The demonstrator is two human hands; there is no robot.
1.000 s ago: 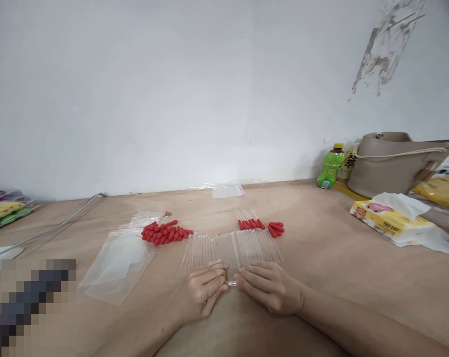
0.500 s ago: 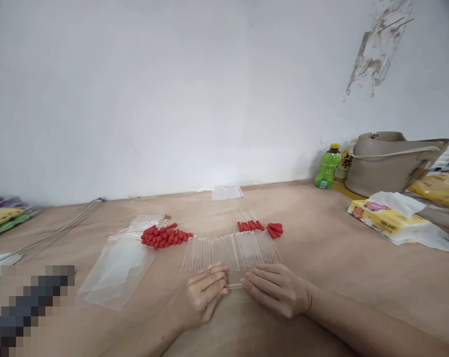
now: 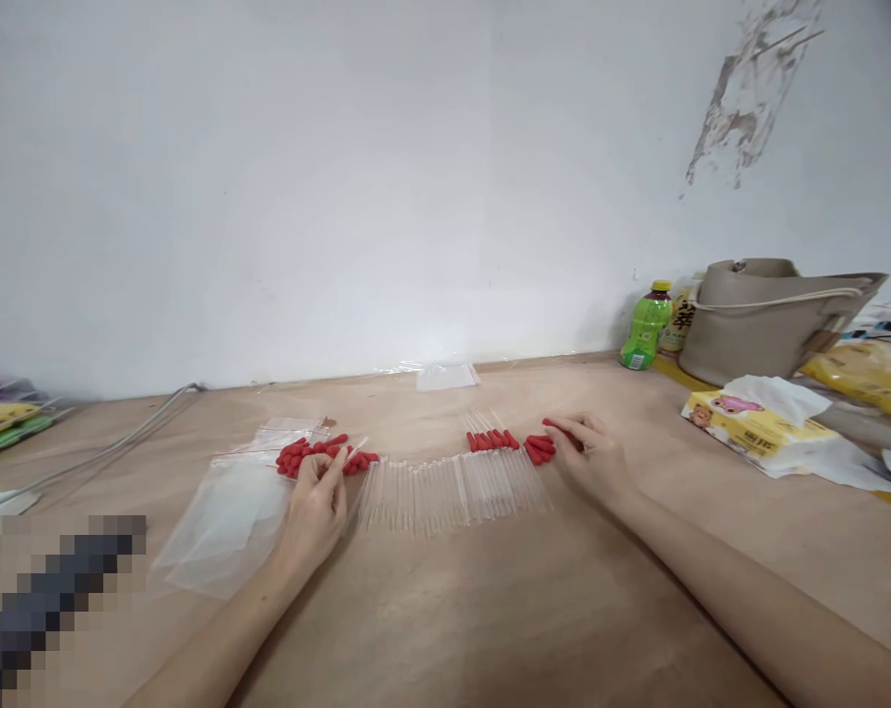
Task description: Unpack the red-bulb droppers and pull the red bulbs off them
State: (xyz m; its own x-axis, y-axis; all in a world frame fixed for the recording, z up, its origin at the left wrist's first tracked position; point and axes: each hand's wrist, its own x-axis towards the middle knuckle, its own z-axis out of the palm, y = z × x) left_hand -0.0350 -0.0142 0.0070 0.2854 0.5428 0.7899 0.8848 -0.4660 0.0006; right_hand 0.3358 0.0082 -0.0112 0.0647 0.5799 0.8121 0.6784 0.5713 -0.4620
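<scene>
My left hand is pinched around a thin clear tube, beside a pile of red rubber bulbs. My right hand grips a single red rubber bulb between thumb and fingers. Just left of that hand lie a few loose red bulbs. Between my hands, a wide row of clear thin tubes lies side by side on the brown table covering. Behind the row's right part, several tubes with red bulbs on their near ends point towards the wall.
Clear zip bags lie at the left, near a grey cable. A small bag rests by the wall. On the right stand a yellow tissue pack, a green bottle and a grey-beige bag.
Both hands have left the near edge of the tube row and spread apart. The left now holds a clear tube near the red pile; the right has taken hold of a red bulb.
</scene>
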